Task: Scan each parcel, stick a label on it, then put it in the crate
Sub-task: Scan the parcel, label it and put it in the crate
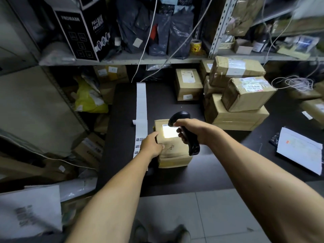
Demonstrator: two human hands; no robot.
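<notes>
A small brown cardboard parcel (175,153) lies on the black table (201,169) in the middle of the view. My left hand (152,145) grips its left edge, thumb on the top face. My right hand (194,131) holds a black handheld scanner (183,120) by its handle just above the parcel. The scanner's head points down and throws a bright patch of light on the parcel's white shipping label (169,131). A long strip of white stickers (141,109) with printed characters at its near end runs along the table left of the parcel. No crate can be made out.
Several taped cardboard parcels (235,102) are stacked at the table's back right. A white flat mailer (299,149) lies at the right edge. Metal shelving (220,27) with bags and boxes rises behind. Packages and a yellow bag (89,99) crowd the floor at left.
</notes>
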